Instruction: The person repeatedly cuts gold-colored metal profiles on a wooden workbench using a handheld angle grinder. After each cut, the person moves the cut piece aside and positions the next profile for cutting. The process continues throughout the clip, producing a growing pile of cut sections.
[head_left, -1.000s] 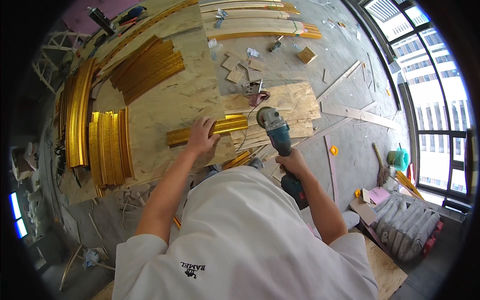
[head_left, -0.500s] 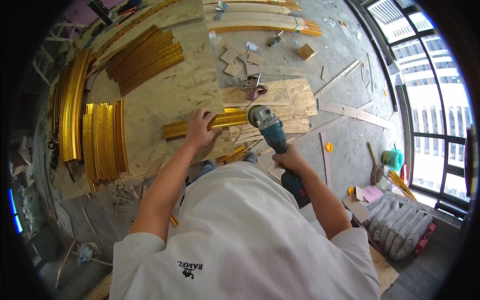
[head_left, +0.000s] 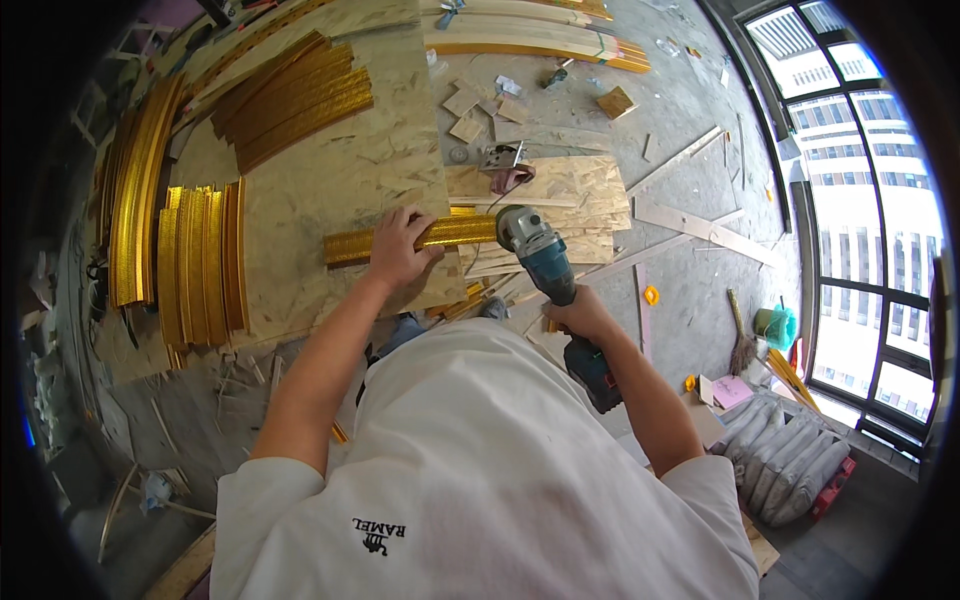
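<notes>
My left hand [head_left: 402,248] is closed over a gold strip of moulding [head_left: 460,231] and presses it onto the chipboard worktop [head_left: 300,200]. The strip's right end juts past the board's edge. My right hand [head_left: 578,312] grips the body of a teal cordless angle grinder [head_left: 547,262], its battery end toward me. The grinder's head meets the strip's right end; whether the disc cuts into it cannot be made out. Left of my left hand lies a bundle of short gold mouldings [head_left: 200,265], and longer gold lengths [head_left: 142,200] lie beyond it.
Brown-gold strips [head_left: 300,100] are spread at the worktop's far side. On the floor to the right are a chipboard sheet [head_left: 580,180], a metal-based power tool [head_left: 503,156], wood offcuts [head_left: 465,100] and long boards [head_left: 540,45]. Grey sacks [head_left: 785,455] and a green bucket [head_left: 773,325] stand near the windows.
The view has shifted slightly. My left hand still presses the strip and the grinder stays at its right end, with little visible movement.
</notes>
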